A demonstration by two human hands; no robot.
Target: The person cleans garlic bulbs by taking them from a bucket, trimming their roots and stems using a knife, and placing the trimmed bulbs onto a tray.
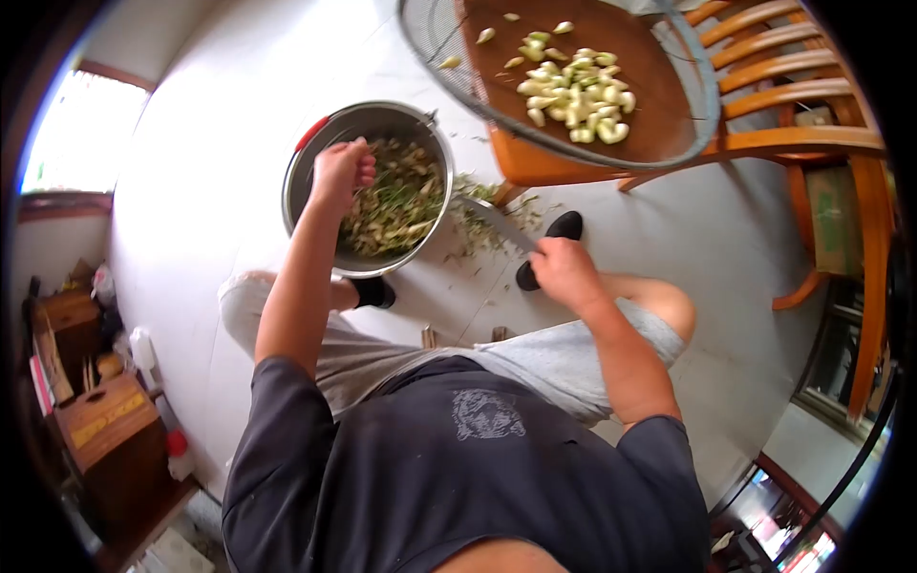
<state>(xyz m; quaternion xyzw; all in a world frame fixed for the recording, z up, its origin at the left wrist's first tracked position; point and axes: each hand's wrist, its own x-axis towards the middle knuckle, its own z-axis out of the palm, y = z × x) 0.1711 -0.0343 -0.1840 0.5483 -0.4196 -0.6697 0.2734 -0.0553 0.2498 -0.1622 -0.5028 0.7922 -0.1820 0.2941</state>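
Note:
My left hand (340,172) hovers closed over a steel bowl (315,153) on the floor, which holds green and pale vegetable trimmings (396,202); whether the fist holds anything is hidden. My right hand (565,270) grips a knife (497,222) whose blade points up-left toward the bowl's right rim. Loose trimmings (482,224) lie scattered on the floor beside the blade. Ahead, a round mesh tray (669,134) rests on a wooden chair and carries several peeled pale pieces (576,94).
The wooden chair (793,105) stands at the upper right. My feet in dark slippers (564,229) rest on the pale floor near the bowl. Wooden boxes and bottles (105,420) crowd the left wall under a bright window (81,134).

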